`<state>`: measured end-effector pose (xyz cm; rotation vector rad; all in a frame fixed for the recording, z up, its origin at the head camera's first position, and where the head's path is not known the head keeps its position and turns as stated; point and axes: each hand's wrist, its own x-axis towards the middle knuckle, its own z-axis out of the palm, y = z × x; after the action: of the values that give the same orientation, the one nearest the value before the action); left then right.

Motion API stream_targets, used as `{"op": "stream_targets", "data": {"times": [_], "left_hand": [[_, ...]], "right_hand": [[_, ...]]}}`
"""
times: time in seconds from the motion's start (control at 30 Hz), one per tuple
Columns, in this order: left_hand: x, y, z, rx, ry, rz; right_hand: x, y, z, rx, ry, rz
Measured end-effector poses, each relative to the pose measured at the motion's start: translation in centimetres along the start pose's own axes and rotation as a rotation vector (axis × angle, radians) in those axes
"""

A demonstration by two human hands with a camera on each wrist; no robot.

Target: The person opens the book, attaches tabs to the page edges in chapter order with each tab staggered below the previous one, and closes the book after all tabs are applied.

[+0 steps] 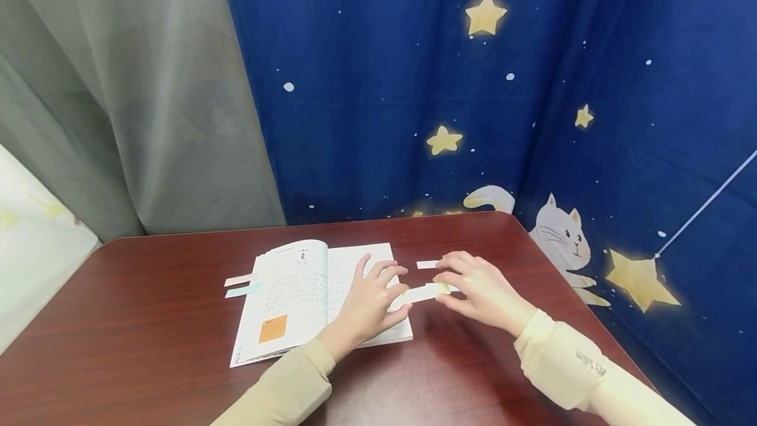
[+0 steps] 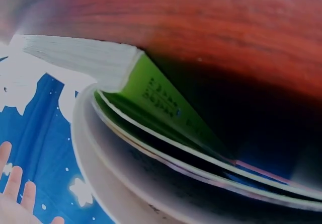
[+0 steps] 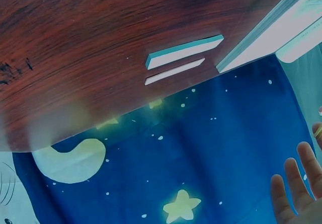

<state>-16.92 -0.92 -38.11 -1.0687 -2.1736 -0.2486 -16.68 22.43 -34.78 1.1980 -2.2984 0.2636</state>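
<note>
A pale strip of paper with yellow at its end spans the gap between the two hands. My right hand pinches its right end between thumb and forefinger; a bit of yellow shows by those fingers in the right wrist view. My left hand, over the right page, has thumb and forefinger around the strip's left end. Below lies an open book with printed text. Two flat pads of slips lie right of it: a thin white one and a thicker teal-edged one.
Pink and blue tabs stick out of the book's left edge. An orange note is on the left page. All lies on a reddish-brown table, with a blue star-patterned curtain behind.
</note>
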Motion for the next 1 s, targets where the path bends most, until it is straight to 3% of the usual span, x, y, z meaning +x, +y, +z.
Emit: {"op": "stream_targets", "data": {"times": [0.5, 1.0], "left_hand": [[-0.28, -0.01, -0.04, -0.013, -0.002, -0.014], [-0.3, -0.04, 0.27, -0.027, -0.01, -0.023]], "right_hand": [[0.11, -0.61, -0.14, -0.025, 0.013, -0.022], [0.22, -0.93, 0.16, -0.018, 0.158, -0.138]]}}
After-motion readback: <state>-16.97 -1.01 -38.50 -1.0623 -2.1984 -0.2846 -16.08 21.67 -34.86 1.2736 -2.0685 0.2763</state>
